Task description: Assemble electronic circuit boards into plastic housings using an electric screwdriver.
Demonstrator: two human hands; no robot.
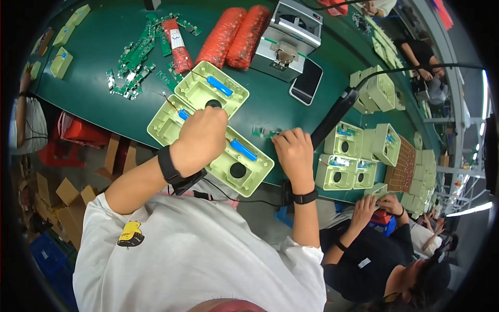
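The left hand (200, 138) is curled into a loose fist, knuckles up, over the row of three pale green housings (210, 122); what its fingertips pinch is hidden. The row's long axis runs from far left to near right, each shell carrying a blue cell (243, 149). The right hand (293, 153), fingers bent together, presses on the green desk (104, 99) at a small circuit board (264, 132), just right of the nearest housing. A black soldering iron (332, 117) slants up beyond it.
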